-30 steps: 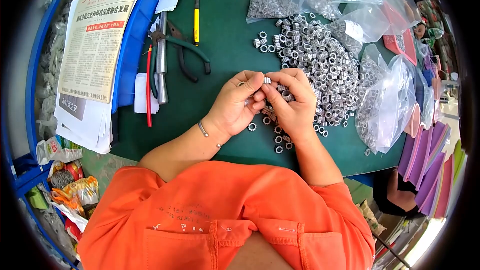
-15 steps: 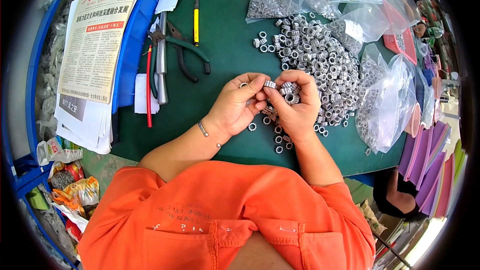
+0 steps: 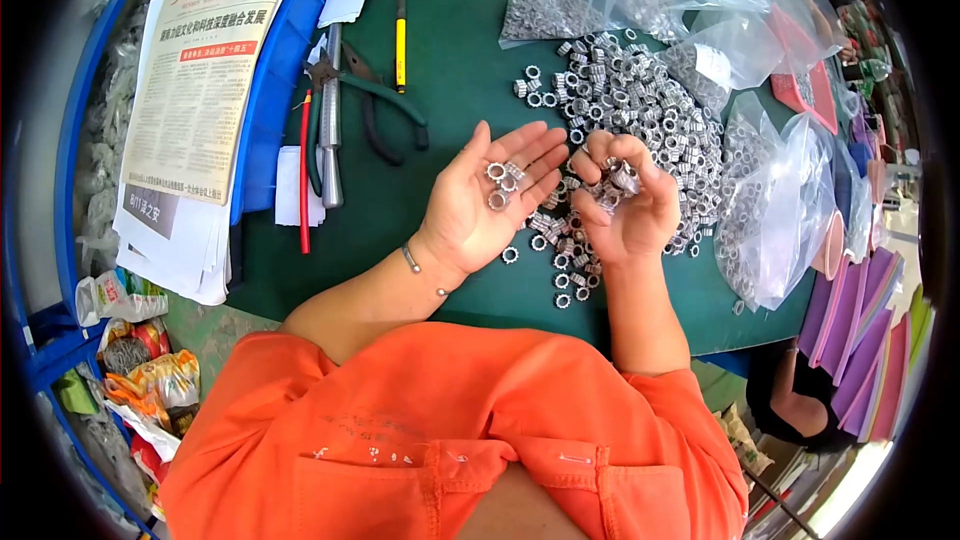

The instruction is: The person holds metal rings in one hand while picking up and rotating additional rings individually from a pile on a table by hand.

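Note:
My left hand (image 3: pixel 485 195) lies palm up with its fingers stretched, and several small silver toothed rings (image 3: pixel 497 200) rest on the palm. To its right, my right hand (image 3: pixel 625 205) is curled around several more metal rings (image 3: pixel 622 178), which show between the thumb and fingers. Both hands are apart, over the near left side of a large heap of the same rings (image 3: pixel 690 155) on the green table (image 3: pixel 400 230). A few loose rings (image 3: pixel 563 300) lie below the heap, near my right wrist.
Clear bags of rings (image 3: pixel 770 200) lie right and behind, by a red tray (image 3: pixel 815 95). Pliers (image 3: pixel 372 105), a metal rod (image 3: pixel 331 120), a red stick (image 3: pixel 305 175) and a yellow pen (image 3: pixel 401 45) lie left, beside a newspaper (image 3: pixel 200 90) on a blue bin (image 3: pixel 275 70). A person's arm (image 3: pixel 800 405) shows at right.
My hands have parted. The left has opened flat, showing rings on its palm; the right has moved right, its fingers curled around rings. The whole view has shifted slightly.

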A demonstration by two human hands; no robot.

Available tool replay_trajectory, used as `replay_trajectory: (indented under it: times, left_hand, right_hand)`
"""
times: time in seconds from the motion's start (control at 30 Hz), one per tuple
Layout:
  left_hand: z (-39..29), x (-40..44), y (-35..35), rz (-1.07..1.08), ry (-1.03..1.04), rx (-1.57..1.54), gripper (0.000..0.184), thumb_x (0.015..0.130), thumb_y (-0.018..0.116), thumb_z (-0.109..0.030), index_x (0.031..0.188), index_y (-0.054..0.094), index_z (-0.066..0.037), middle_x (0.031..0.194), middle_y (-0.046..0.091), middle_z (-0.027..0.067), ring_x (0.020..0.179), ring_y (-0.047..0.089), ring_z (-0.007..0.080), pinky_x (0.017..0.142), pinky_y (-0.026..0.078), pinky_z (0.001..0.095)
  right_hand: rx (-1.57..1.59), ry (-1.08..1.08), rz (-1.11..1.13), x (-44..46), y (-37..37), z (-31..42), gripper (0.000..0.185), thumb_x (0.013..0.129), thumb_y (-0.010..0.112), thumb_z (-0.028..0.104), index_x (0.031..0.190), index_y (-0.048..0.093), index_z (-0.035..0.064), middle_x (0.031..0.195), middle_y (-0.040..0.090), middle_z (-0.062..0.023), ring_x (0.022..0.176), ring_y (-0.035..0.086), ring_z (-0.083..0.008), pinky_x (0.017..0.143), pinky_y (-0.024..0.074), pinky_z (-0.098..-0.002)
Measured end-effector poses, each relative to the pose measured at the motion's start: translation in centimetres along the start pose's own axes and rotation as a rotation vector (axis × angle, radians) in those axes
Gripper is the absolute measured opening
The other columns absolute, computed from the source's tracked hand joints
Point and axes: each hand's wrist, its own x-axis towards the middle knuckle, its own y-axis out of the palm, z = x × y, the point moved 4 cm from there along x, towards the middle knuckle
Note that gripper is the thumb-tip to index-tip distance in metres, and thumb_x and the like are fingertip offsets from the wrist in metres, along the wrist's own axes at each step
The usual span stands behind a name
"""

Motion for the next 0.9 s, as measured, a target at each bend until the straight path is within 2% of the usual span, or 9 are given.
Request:
replay_trajectory:
  times: [0.07, 0.13, 0.2, 0.27, 0.53, 0.63, 0.7, 0.83, 0.9]
  left_hand:
    - [0.1, 0.0, 0.5, 0.067, -0.009, -0.143, 0.053, 0.095, 0.030, -0.039, 0.125, 0.040, 0.003, 0.133, 0.037, 0.0217, 0.123, 0.037, 0.0298, 0.104, 0.028, 0.0410]
    - [0.1, -0.1, 0.4, 0.072, -0.009, -0.141, 0.055, 0.095, 0.027, -0.040, 0.129, 0.035, 0.002, 0.136, 0.033, 0.0212, 0.126, 0.033, 0.0306, 0.106, 0.024, 0.0428]
    - [0.1, -0.2, 0.7, 0.100, 0.011, -0.089, 0.055, 0.095, 0.027, -0.039, 0.131, 0.032, 0.002, 0.137, 0.032, 0.0189, 0.126, 0.033, 0.0300, 0.105, 0.025, 0.0430]
    - [0.0, -0.2, 0.6, 0.118, 0.010, -0.080, 0.054, 0.095, 0.029, -0.036, 0.133, 0.029, 0.002, 0.139, 0.030, 0.0170, 0.127, 0.031, 0.0293, 0.105, 0.025, 0.0426]
    - [0.0, -0.1, 0.3, 0.112, 0.005, -0.083, 0.044, 0.094, 0.032, -0.026, 0.127, 0.037, 0.003, 0.135, 0.035, 0.0189, 0.125, 0.036, 0.0290, 0.100, 0.033, 0.0384]
    - [0.0, -0.1, -0.3, 0.065, 0.009, -0.047, 0.039, 0.094, 0.039, -0.027, 0.120, 0.045, 0.001, 0.123, 0.048, 0.0157, 0.111, 0.047, 0.0231, 0.092, 0.039, 0.0339]
    - [-0.1, -0.4, -1.0, 0.096, 0.106, 0.170, 0.020, 0.090, 0.050, -0.020, 0.103, 0.055, -0.005, 0.091, 0.058, 0.0029, 0.077, 0.051, 0.0082, 0.065, 0.041, 0.0226]
    - [0.4, -0.5, -0.5, 0.029, 0.066, 0.308, 0.012, 0.085, 0.061, -0.013, 0.093, 0.056, -0.006, 0.075, 0.054, -0.0023, 0.057, 0.041, 0.0034, 0.048, 0.032, 0.0170]
    - [0.5, -0.5, -0.6, 0.026, 0.062, 0.305, 0.013, 0.085, 0.060, -0.014, 0.094, 0.056, -0.006, 0.076, 0.054, -0.0019, 0.058, 0.041, 0.0032, 0.048, 0.032, 0.0170]
  right_hand:
    - [-0.174, 0.028, -0.002, 0.2, 0.1, 0.2, 0.009, 0.081, 0.055, 0.006, 0.085, 0.059, -0.0009, 0.084, 0.053, -0.0109, 0.068, 0.051, -0.0148, 0.039, 0.0337, -0.0180]
    - [-0.670, 0.113, -0.118, -0.5, 0.4, -0.1, 0.008, 0.078, 0.060, 0.003, 0.085, 0.062, -0.0014, 0.082, 0.057, -0.0079, 0.069, 0.052, -0.0138, 0.043, 0.0373, -0.0214]
    - [-1.471, -0.299, 0.160, 0.0, 2.1, -0.8, 0.017, 0.071, 0.067, 0.002, 0.088, 0.063, 0.0020, 0.081, 0.060, -0.0079, 0.068, 0.055, -0.0184, 0.060, 0.0437, -0.0278]
    - [-1.638, -0.259, 0.119, -0.4, 2.6, -1.7, 0.018, 0.069, 0.069, 0.004, 0.085, 0.063, 0.0021, 0.080, 0.060, -0.0094, 0.068, 0.056, -0.0215, 0.060, 0.0443, -0.0284]
    - [-1.298, -0.292, 0.138, -0.3, 1.7, -0.8, 0.011, 0.073, 0.065, 0.001, 0.083, 0.063, 0.0007, 0.082, 0.062, -0.0085, 0.076, 0.058, -0.0184, 0.068, 0.0459, -0.0270]
    - [-1.289, -0.346, 0.148, -0.5, 1.8, -0.6, 0.012, 0.073, 0.065, 0.000, 0.085, 0.063, -0.0001, 0.083, 0.062, -0.0091, 0.078, 0.059, -0.0180, 0.070, 0.0459, -0.0268]
    - [-1.318, -0.399, 0.154, -0.6, 2.1, -0.4, 0.014, 0.073, 0.066, 0.000, 0.086, 0.063, -0.0001, 0.083, 0.061, -0.0095, 0.076, 0.059, -0.0180, 0.068, 0.0462, -0.0267]
    - [-1.470, -0.573, 0.122, -1.0, 2.8, -0.1, 0.018, 0.070, 0.067, -0.003, 0.087, 0.062, -0.0001, 0.081, 0.060, -0.0098, 0.073, 0.059, -0.0176, 0.064, 0.0469, -0.0257]
    - [-1.481, -0.603, 0.119, -0.9, 2.7, -0.1, 0.019, 0.069, 0.067, -0.004, 0.087, 0.062, 0.0000, 0.080, 0.060, -0.0100, 0.072, 0.059, -0.0175, 0.063, 0.0472, -0.0257]
